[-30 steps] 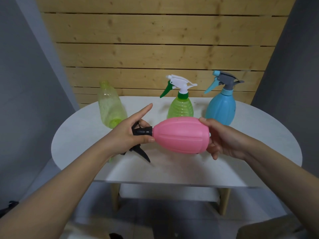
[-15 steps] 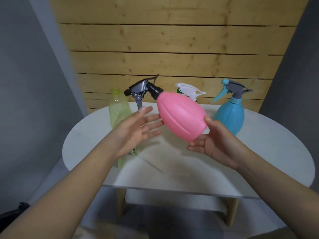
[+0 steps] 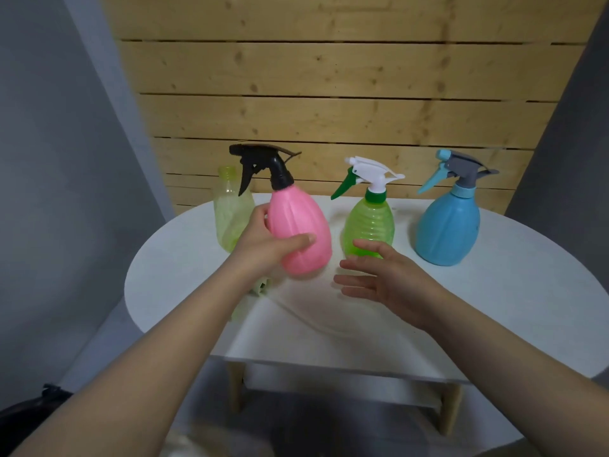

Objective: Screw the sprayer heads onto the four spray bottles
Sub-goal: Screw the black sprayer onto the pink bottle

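My left hand (image 3: 268, 244) grips the pink bottle (image 3: 301, 225), upright with its base at the table, a black sprayer head (image 3: 263, 166) on its neck. My right hand (image 3: 379, 278) hovers open just right of it, holding nothing. A green bottle (image 3: 370, 222) with a white-and-green sprayer head (image 3: 369, 174) stands behind my right hand. The blue bottle (image 3: 449, 225) with a grey-and-blue head (image 3: 461, 171) stands at the right. A pale yellow-green bottle (image 3: 230, 209) without a head stands at the back left, partly behind the pink one. A pale green part (image 3: 260, 286) lies under my left forearm, mostly hidden.
The bottles stand in a row along the back of a white round table (image 3: 494, 308). A wooden slat wall (image 3: 329, 110) rises close behind it. A thin clear tube (image 3: 313, 319) lies on the table near the front.
The pink bottle went from lying sideways in both hands to upright at the table. My left hand now grips its body, and my right hand has let go and opened.
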